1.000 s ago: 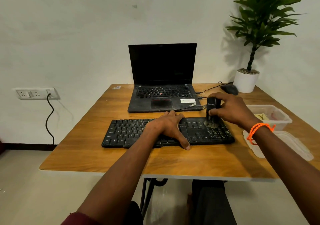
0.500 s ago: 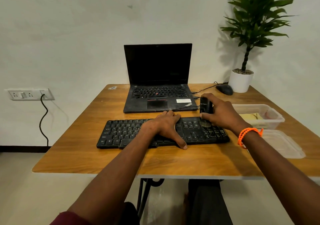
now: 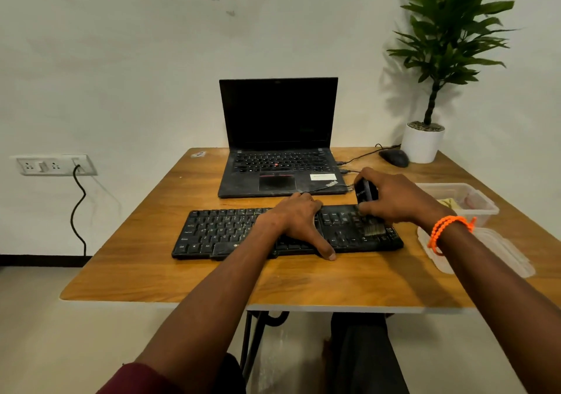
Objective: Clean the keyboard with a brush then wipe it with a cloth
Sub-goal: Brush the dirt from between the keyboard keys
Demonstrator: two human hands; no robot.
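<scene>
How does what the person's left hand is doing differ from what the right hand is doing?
The left hand lies flat and open on the keyboard, holding nothing; the right hand is closed around a black brush. The left hand rests near the keyboard's middle; the right hand works the brush's bristles at the right end. Only the right wrist wears an orange bracelet. Both are on the keyboard.

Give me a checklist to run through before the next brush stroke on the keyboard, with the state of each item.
1. Brush held in the right hand: ok.
2. Bristles on the keys at the right end of the keyboard: ok.
3. Left hand flat on the keyboard's middle, steadying it: ok.
4. Keys under the left hand already brushed: cannot tell.
5. Cloth ready in the plastic container: cannot tell, contents unclear.
6. Laptop apart from the brush: ok.
</scene>
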